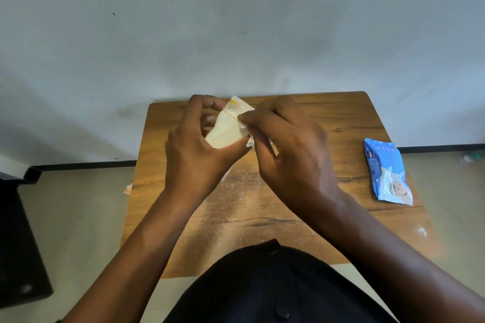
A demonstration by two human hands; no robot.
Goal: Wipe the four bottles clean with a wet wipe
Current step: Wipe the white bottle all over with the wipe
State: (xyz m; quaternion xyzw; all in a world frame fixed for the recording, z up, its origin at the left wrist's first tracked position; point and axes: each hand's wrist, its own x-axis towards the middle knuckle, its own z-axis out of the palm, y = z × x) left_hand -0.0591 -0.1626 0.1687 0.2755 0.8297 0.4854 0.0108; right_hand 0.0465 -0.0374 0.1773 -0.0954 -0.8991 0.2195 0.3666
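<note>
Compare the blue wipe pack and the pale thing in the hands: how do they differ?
The blue wipe pack lies flat on the wooden table, untouched; the pale item is held above the table. The pack is blue and printed; the item is cream-white with a yellow mark. The left hand grips the item, the right hand pinches its edge.

Pale held object (227, 128): we see it only in part between our two hands; whether it is a bottle or a wipe, we cannot tell.
Blue plastic wipes packet (388, 172): print too small for us to read.
Dark furniture at left (18, 244): cut off by the frame edge.
Small orange scrap (127, 189): mostly hidden behind the wooden bench (341, 139) edge.
</note>
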